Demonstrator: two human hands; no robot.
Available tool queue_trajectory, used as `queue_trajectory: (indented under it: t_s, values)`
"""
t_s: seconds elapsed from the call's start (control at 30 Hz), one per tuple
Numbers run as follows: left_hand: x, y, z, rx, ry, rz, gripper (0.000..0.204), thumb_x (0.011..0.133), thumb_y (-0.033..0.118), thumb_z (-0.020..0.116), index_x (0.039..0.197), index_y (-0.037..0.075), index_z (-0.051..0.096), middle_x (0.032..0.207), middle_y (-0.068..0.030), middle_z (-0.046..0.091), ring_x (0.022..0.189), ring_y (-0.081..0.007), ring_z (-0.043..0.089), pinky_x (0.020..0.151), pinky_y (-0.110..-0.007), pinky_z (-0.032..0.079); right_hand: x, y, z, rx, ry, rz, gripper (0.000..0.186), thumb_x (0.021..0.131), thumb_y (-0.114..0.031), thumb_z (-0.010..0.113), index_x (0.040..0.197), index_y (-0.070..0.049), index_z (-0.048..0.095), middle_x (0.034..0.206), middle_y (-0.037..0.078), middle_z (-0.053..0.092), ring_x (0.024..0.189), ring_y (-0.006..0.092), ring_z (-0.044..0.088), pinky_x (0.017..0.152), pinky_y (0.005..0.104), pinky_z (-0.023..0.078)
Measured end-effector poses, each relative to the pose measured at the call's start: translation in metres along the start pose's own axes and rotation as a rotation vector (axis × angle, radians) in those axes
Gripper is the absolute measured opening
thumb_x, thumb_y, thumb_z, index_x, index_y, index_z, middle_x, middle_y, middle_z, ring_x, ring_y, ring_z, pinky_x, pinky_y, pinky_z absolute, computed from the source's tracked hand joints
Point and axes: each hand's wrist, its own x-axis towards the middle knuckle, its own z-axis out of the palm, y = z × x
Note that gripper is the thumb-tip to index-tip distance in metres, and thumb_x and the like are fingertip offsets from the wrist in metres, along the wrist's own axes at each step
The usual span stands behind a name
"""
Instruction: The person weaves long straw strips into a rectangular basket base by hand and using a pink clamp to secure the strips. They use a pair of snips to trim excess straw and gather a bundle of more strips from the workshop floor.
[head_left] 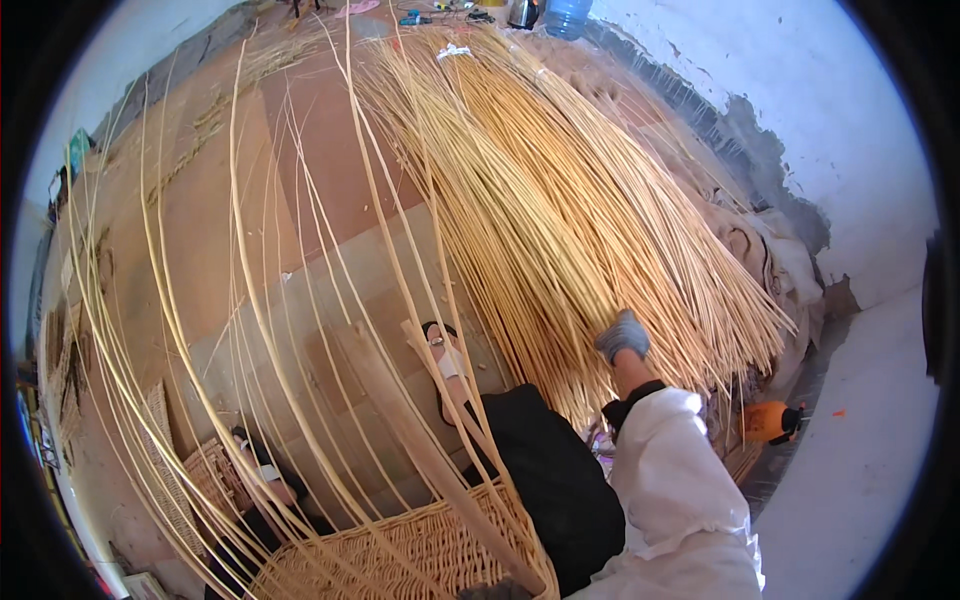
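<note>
tugging overlapping rods toward the floor's right edge could tangle them. cannot tell if the right hand's fingers clamp

Bright, cool light washes the wall at right and nearly bleaches the white sleeve; black trousers lose detail, and the black-rimmed fisheye view bows straight edges

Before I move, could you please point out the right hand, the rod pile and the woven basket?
Right hand [622, 335]: head view, on its gloved back.
Rod pile [560, 220]: head view, middle of its length.
Woven basket [440, 545]: head view, on its weave.
</note>
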Motion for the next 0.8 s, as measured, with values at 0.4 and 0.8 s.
queue_trajectory:
  t_s: [0.4,0.8]
  values:
    - [0.000,-0.001,0.000,-0.003,-0.030,-0.033,0.039,0.066,0.029,0.059,0.093,0.002,0.053,0.080,-0.0179,0.054,0.064,-0.0298,0.052,0.051,-0.043,0.042,0.026,-0.013,0.057,0.074,-0.250,0.011,0.089,0.056,-0.035,0.076,0.127,-0.006,0.030,0.122,0.020,0.043,0.113,0.0284,0.044,0.093,0.0357,0.037]
    - [0.009,-0.006,-0.002,-0.016,-0.058,-0.052,0.041,0.066,0.030,0.060,0.095,0.003,0.052,0.080,-0.0174,0.053,0.063,-0.0295,0.051,0.050,-0.042,0.041,0.024,-0.087,0.054,-0.037,-0.098,0.013,0.104,0.058,-0.046,0.072,0.135,-0.012,0.011,0.133,0.019,0.028,0.121,0.0307,0.032,0.096,0.0404,0.032]
